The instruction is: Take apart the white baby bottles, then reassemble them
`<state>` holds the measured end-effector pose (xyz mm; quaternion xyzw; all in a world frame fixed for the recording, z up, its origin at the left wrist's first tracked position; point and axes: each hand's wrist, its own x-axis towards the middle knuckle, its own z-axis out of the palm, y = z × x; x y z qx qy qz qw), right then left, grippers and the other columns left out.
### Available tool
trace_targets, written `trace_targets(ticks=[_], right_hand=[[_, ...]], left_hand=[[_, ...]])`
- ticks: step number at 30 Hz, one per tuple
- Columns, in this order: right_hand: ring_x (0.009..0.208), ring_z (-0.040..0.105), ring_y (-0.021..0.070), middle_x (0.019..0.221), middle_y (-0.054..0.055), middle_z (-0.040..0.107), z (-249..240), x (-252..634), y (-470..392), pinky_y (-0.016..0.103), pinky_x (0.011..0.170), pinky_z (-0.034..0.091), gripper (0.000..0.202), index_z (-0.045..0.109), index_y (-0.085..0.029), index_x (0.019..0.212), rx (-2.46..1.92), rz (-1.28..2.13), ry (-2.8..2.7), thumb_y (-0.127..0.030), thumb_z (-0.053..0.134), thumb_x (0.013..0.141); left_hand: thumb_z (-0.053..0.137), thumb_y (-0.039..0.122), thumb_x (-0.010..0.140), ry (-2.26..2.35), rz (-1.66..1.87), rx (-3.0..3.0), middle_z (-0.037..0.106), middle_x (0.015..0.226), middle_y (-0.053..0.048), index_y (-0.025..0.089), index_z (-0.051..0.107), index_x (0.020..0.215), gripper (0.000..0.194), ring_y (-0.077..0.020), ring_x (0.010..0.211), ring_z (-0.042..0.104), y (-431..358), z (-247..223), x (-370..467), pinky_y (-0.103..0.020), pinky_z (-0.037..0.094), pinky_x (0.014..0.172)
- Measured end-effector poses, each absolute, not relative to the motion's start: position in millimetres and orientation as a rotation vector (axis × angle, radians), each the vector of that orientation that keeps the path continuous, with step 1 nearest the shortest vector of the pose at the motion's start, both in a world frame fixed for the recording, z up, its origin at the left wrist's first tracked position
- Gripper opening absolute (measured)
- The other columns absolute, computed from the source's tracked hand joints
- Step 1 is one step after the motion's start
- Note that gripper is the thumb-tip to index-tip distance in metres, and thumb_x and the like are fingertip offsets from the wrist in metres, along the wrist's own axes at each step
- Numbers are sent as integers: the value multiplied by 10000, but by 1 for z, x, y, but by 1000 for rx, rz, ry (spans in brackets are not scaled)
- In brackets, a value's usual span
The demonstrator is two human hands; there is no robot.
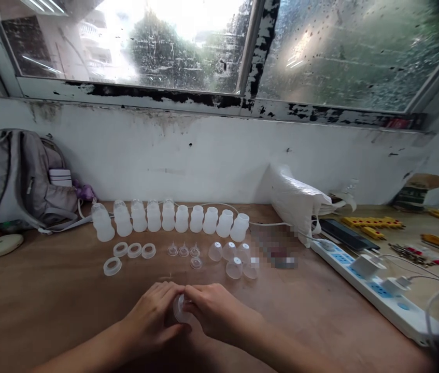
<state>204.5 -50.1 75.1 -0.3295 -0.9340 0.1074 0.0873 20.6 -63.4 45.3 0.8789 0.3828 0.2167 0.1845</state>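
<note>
Both hands meet low in the middle of the head view, around a small translucent ring-like piece [181,309]. My left hand [155,313] wraps its left side, with the thumb below. My right hand [215,311] pinches at its right side; the fingers partly hide it. Beyond them, several clear nipples [183,249] stand on the brown table [67,300]. Left of these lie several white rings [134,250], and to the right are several clear domed caps [235,268]. A row of frosted bottles [181,218] stands behind; the left ones have clear tops, the right ones are open.
A grey backpack [20,176] leans at the back left, near a round cream lid [1,245]. At the right are a white plastic bag [295,197], a long power strip [378,295] with plugs and cables, a dark phone-like slab [347,234] and yellow parts [372,223].
</note>
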Motion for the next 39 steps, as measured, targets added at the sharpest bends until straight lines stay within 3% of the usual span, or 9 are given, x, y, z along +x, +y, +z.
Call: trace_targets(ticks=[3,9,15,25,30,39], right_hand=[[636,572,128,790,26,628,69,200,-56,218,508,308,149,469,-174,933,-885,301,-2796,-145,401,804],[630,543,123,762,23,593,69,195,-61,209,524,338,90,474,-171,849,-843,293,-2811,-135,411,796],[808,538,147,940,52,576,75,213,-35,238,678,381,203,432,-185,1012,-957,304,-2605,-159,433,810],[887,461,210,907,69,533,51,190,18,311,755,307,176,558,-172,832,-1331,-173,-2571,-316,574,732],[921,427,234,907,90,523,46,177,25,325,755,279,188,581,-159,796,-1382,-233,-2619,-331,586,719],[927,420,240,946,91,529,43,175,25,333,744,266,198,557,-169,851,-1401,-289,-2619,-328,570,733]], left_hand=[[555,305,722,1103,604,2440,583,911,-46,195,501,952,261,-197,825,520,-71,44,18,-318,403,730],[573,233,685,1070,565,2464,581,897,-23,202,489,959,288,-181,816,511,-81,51,-1,-307,381,751],[516,267,740,1368,569,2539,556,1051,-56,208,457,1060,331,-210,996,474,-65,45,-56,-344,349,871],[435,430,767,1939,573,2614,454,1235,-105,202,520,1029,358,-282,1135,379,-21,15,-84,-467,260,918],[446,418,753,2048,597,2543,478,1197,-134,155,488,1051,400,-278,1120,392,-16,16,-83,-463,263,909],[473,407,737,2052,647,2477,498,1149,-110,172,441,1086,423,-268,1073,420,-12,26,-88,-421,304,870]])
